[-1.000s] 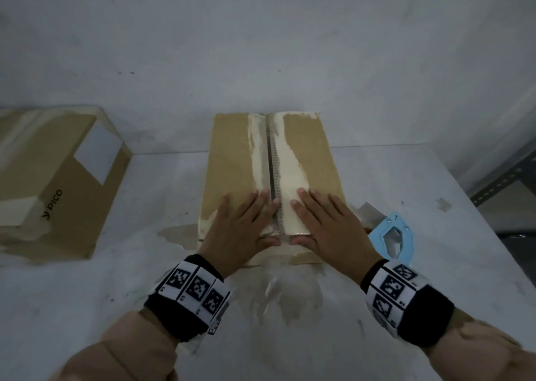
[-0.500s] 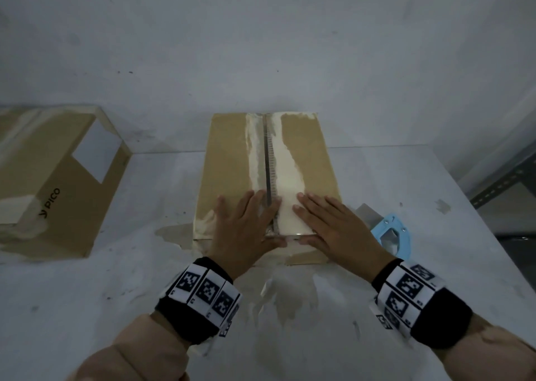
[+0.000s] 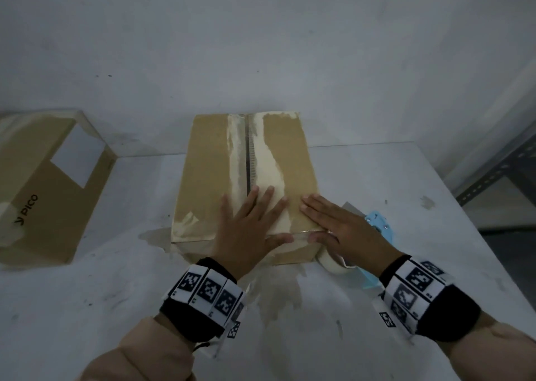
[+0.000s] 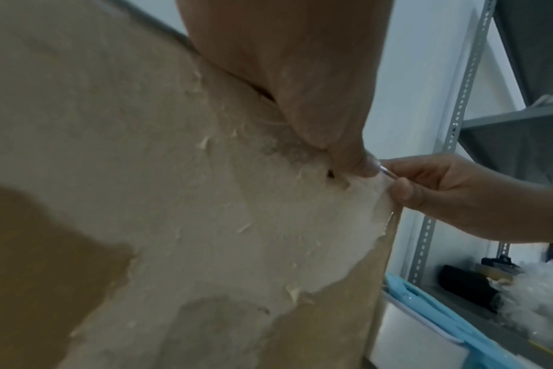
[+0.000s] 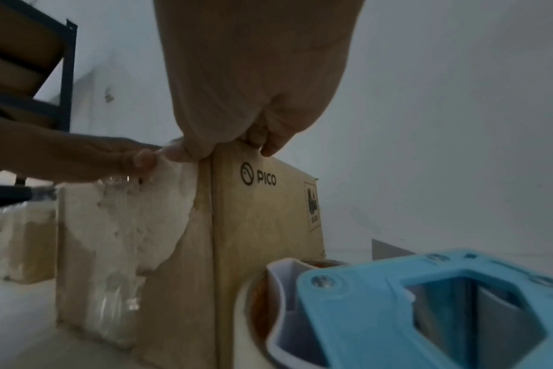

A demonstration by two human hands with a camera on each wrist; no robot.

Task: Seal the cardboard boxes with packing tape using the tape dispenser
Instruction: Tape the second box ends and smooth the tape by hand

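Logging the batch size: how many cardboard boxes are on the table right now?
2. One box sits at the centre under both hands, left hand and right hand flat on its near end. The second box lies at the table's left edge. Others may be outside the view.

Open surface (image 3: 87,308) lies between the middle box (image 3: 208,163) and the left box (image 3: 43,183). On the right, the tape dispenser (image 3: 380,224) sits just beside the box, under the right hand (image 3: 345,230). The wall (image 3: 261,47) blocks behind.
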